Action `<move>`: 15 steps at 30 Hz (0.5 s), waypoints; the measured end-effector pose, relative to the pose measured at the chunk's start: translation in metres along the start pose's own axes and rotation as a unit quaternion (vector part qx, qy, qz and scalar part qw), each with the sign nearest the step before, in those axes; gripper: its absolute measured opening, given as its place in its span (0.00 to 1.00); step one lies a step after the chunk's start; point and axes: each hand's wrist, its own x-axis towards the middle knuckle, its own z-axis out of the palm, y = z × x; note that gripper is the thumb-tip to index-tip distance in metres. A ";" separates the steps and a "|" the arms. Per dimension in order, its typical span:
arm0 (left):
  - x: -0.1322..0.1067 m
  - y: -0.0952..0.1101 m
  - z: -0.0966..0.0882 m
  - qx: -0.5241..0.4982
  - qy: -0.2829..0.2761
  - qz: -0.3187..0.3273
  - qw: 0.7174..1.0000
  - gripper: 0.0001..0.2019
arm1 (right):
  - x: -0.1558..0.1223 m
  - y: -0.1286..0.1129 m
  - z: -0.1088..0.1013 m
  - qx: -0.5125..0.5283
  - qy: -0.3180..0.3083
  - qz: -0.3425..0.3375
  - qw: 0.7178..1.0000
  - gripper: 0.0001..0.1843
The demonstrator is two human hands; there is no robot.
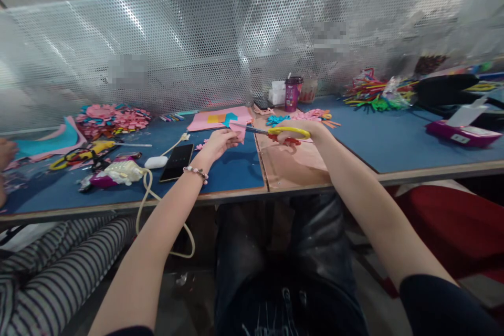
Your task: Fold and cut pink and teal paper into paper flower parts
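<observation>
Between the fingers of my left hand (pixel 221 143) is a small piece of pink paper or foam sheet (pixel 238 130), held upright above the blue mat. My right hand (pixel 305 130) grips scissors (pixel 289 131) with yellow and red handles. Their blades point left and reach the pink piece; whether they are parted there I cannot make out. Just behind my left hand lies a stack of pink sheets (pixel 199 119) with orange and blue pieces on top. Small blue cut pieces (pixel 277 120) and pink cut pieces (pixel 305 115) lie behind the scissors.
A phone (pixel 178 163), a white case (pixel 156 162) and a cable (pixel 146 186) lie left of my left hand. A purple cup (pixel 292 94) stands behind the scissors. Pink cut-outs (pixel 106 118) pile up at left. A co-worker's hand (pixel 6 155) shows at the left edge.
</observation>
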 end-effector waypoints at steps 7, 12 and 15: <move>0.003 -0.002 -0.002 0.000 -0.006 0.002 1.000 0.01 | 0.001 0.002 -0.001 -0.004 -0.005 0.001 1.000 0.11; 0.002 -0.002 -0.001 -0.005 0.004 0.002 1.000 0.01 | -0.001 0.001 -0.001 0.001 -0.007 0.000 1.000 0.09; 0.002 -0.001 0.000 0.001 0.009 -0.002 1.000 0.01 | -0.002 -0.001 -0.001 0.002 -0.006 0.002 1.000 0.08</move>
